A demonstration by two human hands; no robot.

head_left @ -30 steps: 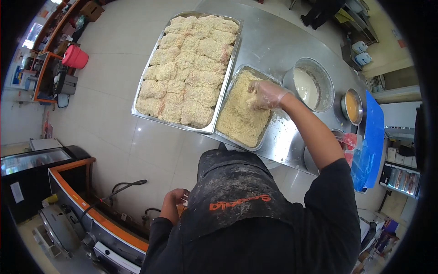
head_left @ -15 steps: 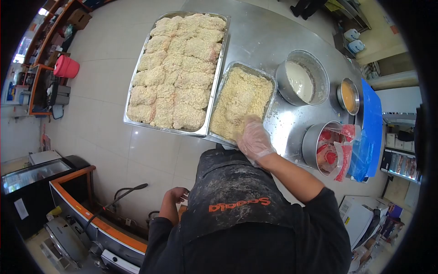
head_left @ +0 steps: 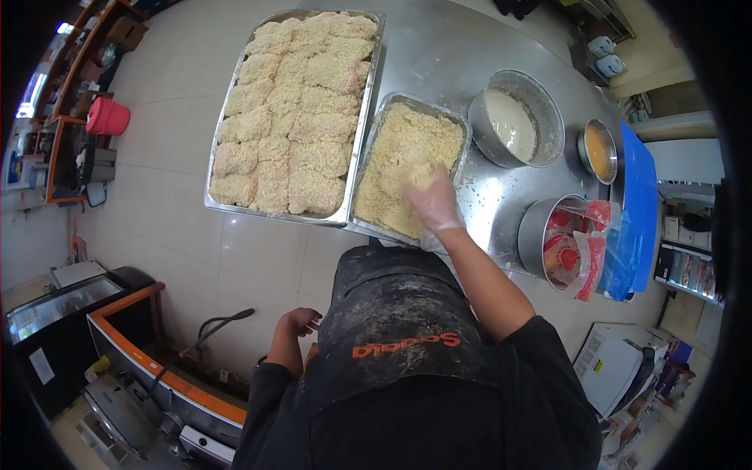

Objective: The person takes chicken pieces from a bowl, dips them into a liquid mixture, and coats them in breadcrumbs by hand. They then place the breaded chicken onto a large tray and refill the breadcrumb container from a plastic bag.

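My right hand [head_left: 435,205], in a clear plastic glove, is over the near right part of a metal tray [head_left: 465,141] of pale crumbs [head_left: 392,192]. Its fingers are closed on some of the crumbs. Bare and away from the table, my left hand [head_left: 302,321] hangs beside the floury black apron [head_left: 399,301], fingers slightly curled and apart, holding nothing. Left of the crumb tray is a large metal tray [head_left: 354,168] filled with rows of crumb-coated pieces [head_left: 321,102].
On the steel table [head_left: 439,47] stand a pot of white batter [head_left: 511,125], a bowl of orange liquid [head_left: 598,153] and a pot [head_left: 536,239] with red-printed plastic. Blue plastic [head_left: 641,196] lies at the right edge. A person's dark shoes [head_left: 515,6] show at the top.
My right hand has moved up and further over the crumb tray, and its fingers now hold crumbs. The whole view has shifted slightly. My left hand stays low at my side.
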